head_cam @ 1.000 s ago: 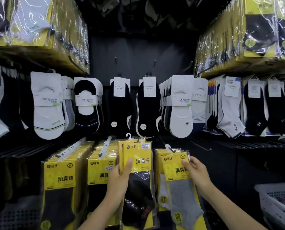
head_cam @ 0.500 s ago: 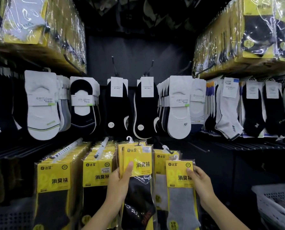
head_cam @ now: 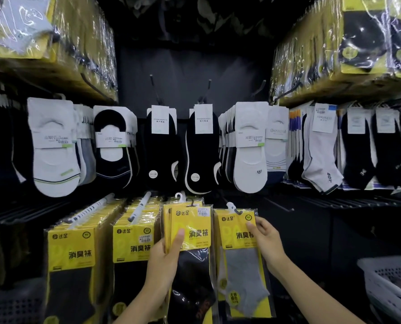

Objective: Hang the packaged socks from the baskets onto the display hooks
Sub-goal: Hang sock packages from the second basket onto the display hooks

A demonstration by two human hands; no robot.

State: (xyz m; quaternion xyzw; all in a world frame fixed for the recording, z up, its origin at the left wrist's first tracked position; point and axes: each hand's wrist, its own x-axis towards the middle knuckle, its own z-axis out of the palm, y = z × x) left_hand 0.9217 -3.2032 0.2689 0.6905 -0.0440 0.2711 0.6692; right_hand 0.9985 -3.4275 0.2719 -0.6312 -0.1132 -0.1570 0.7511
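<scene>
Low in the centre, my left hand (head_cam: pixel 164 260) grips a stack of black sock packs (head_cam: pixel 191 231); just right, my right hand (head_cam: pixel 267 239) pinches a grey sock pack (head_cam: pixel 239 256) by its upper edge

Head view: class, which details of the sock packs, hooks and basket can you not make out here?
Head view: whether the grey sock pack sits on a hook; its own card hides the hook behind.
Head view: how many black sock packs the left hand grips; they overlap.
Head view: contents of the white basket; cut off by the right edge and dim.
</scene>
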